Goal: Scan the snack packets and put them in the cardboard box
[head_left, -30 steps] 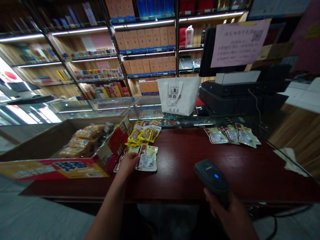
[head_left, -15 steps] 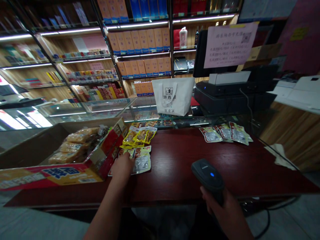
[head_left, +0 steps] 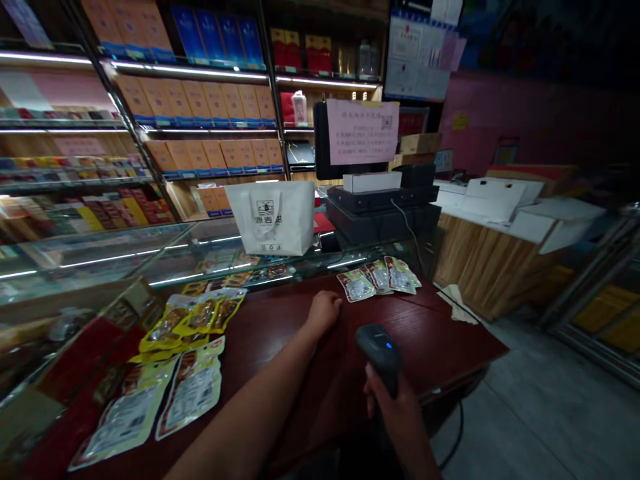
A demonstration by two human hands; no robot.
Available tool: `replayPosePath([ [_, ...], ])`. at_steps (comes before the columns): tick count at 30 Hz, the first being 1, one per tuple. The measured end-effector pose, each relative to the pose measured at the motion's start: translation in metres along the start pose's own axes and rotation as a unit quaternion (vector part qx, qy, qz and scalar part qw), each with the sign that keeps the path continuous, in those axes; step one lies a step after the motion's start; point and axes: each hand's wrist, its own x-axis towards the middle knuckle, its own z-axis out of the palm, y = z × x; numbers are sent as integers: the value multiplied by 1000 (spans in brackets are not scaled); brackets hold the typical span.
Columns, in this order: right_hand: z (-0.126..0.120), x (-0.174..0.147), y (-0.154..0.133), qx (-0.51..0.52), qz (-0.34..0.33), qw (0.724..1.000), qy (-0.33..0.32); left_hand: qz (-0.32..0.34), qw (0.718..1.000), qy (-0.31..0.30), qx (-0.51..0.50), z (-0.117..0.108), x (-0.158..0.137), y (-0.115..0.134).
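Note:
My left hand (head_left: pixel 325 311) is stretched out over the dark red counter, its fingers curled and no item showing in them. Just beyond its fingertips lies a small pile of sealed snack packets (head_left: pixel 387 277), apart from the hand. My right hand (head_left: pixel 393 400) grips a black handheld barcode scanner (head_left: pixel 379 347) with a blue light on top, its head pointing forward above the counter. At the left, two silver-and-green snack packets (head_left: pixel 193 387) lie flat side by side. Behind them rest several yellow snack packets (head_left: pixel 200 317).
An open cardboard box (head_left: pixel 85 347) of wrapped food stands at the left. A white tote bag (head_left: pixel 277 220) is on the glass case, beside the monitor (head_left: pixel 323 143) and the black cash drawer (head_left: pixel 385 220). The scanner's cable (head_left: pixel 457 433) hangs at the right.
My left hand has left the packets by the box and moved right toward the far pile. The view has turned right. My right hand still holds the scanner.

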Motion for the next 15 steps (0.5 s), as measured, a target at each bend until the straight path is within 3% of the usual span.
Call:
replayPosePath([
  [4,3,0,0,-7,5,1000,4,-124,992,26,26,20,43,33],
  [7,5,1,2,-17,-3,1000,24,-172,984,37,29,27,57,41],
  [11,6,0,5,-15,-9,999,36,-168,985,38,14,29,59,36],
  [15,2,-1,3,-13,-26,1000,7,-136,989,51,-24,24,47,19],
])
